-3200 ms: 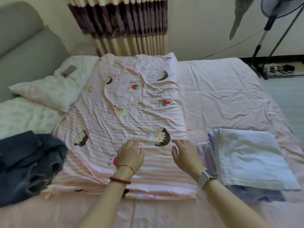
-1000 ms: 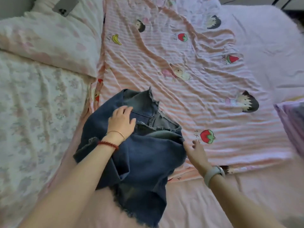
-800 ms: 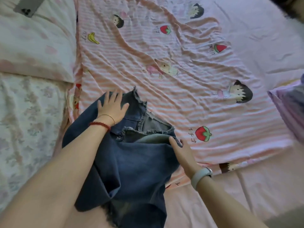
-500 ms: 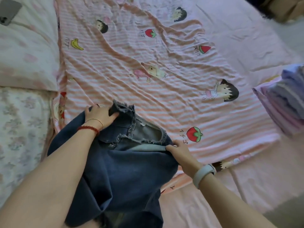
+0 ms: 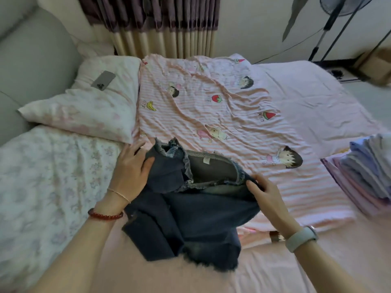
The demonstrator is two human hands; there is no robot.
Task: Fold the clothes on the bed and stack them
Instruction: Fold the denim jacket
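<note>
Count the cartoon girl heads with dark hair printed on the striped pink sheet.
3 plainly show on the striped pink sheet: one at upper left, one near the far edge, one at right. A partial print sits by the right wrist; the denim shorts may hide more.

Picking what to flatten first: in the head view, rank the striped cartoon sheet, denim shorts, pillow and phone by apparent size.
1. Striped cartoon sheet
2. Denim shorts, though nearer the camera, so only roughly ahead of the pillow
3. Pillow
4. Phone
</note>
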